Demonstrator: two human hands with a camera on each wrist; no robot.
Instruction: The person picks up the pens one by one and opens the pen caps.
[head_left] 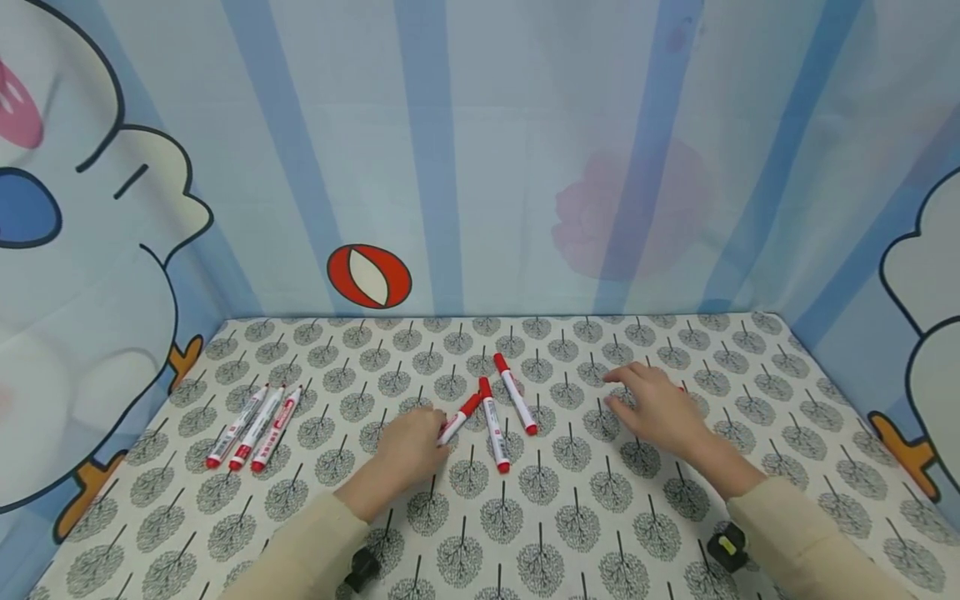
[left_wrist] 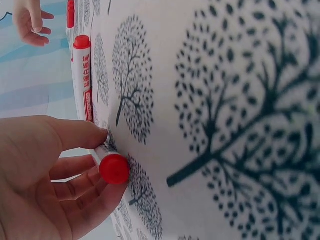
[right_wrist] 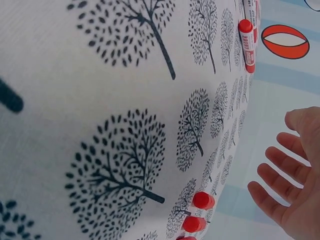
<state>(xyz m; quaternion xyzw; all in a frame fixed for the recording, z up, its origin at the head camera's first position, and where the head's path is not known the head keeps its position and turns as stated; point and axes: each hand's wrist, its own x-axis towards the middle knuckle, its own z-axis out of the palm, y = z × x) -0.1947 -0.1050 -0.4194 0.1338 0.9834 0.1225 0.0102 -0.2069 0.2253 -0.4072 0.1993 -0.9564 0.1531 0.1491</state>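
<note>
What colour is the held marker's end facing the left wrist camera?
Red; that marker end shows best in the left wrist view.

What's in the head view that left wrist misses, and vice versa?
Only head: the row of three red-ended markers at the table's left, plus the red-and-white ball print on the backdrop.

Only left wrist: the near red end of the pinched marker; in the head view the left hand hides it.

Both: left hand, pinched marker, right hand, loose markers and the tree-print tablecloth.
</note>
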